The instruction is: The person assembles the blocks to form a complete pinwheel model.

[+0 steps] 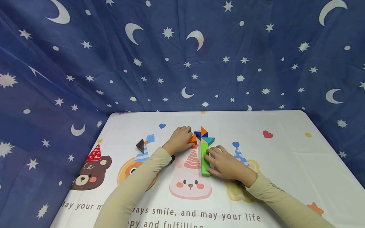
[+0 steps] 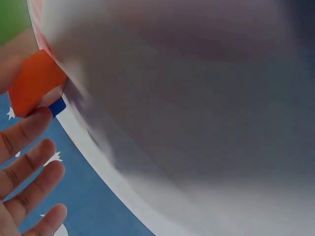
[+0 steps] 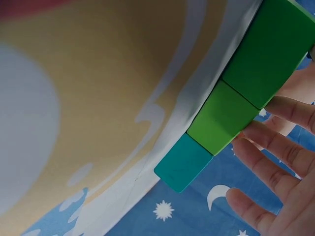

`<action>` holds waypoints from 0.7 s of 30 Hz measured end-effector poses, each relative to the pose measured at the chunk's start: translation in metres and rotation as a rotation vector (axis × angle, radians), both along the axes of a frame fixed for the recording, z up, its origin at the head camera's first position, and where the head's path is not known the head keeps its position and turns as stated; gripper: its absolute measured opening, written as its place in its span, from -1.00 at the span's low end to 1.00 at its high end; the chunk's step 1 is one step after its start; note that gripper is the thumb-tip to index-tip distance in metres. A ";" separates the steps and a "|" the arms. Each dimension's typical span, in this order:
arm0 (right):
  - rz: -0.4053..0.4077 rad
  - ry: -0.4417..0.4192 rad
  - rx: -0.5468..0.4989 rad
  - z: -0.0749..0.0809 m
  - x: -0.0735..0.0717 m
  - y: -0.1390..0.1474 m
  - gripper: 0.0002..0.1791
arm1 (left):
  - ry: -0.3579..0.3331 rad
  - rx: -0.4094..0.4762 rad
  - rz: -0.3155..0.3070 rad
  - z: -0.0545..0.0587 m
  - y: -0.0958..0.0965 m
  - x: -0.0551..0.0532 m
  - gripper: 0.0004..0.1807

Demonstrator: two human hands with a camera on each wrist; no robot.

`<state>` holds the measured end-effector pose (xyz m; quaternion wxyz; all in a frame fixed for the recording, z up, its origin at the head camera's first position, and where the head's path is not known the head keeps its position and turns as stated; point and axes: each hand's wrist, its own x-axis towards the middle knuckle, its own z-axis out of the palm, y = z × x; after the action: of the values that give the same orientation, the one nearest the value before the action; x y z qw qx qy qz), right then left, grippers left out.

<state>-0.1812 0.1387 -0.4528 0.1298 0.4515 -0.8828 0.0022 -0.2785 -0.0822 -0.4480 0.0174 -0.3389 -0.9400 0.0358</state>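
My left hand (image 1: 180, 139) pinches an orange triangular block (image 2: 37, 81) between thumb and index finger, beside the left of a pinwheel-like cluster; its other fingers spread loosely. The cluster has another orange triangle (image 1: 203, 131) at the top, dark blue triangles (image 1: 197, 134), a teal triangle (image 1: 209, 139) on the right and a pale tan triangle (image 1: 203, 140). Below it, two green blocks (image 1: 205, 170) stand end to end in a line like a stem. Along their right side lies my right hand (image 1: 226, 163), its fairly straight fingertips (image 3: 253, 129) touching the green blocks.
A dark brown triangular block (image 1: 140, 145) lies apart, left of my left hand. The white tablecloth (image 1: 285, 164) carries printed animals, hearts and lettering. Beyond the table's far edge hangs a blue curtain (image 1: 216, 85) with moons and stars.
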 end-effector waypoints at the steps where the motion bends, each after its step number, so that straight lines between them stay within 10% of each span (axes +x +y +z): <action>1: 0.001 0.001 -0.001 0.000 0.000 0.000 -0.53 | -0.007 -0.004 0.001 0.001 0.001 0.001 -0.52; 21: -0.012 -0.031 0.003 0.001 0.001 -0.001 -0.53 | -0.003 0.113 -0.166 0.003 -0.007 -0.001 -0.76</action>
<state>-0.1805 0.1380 -0.4520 0.1153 0.4463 -0.8874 0.0070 -0.2793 -0.0891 -0.4452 0.0379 -0.4143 -0.9091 -0.0197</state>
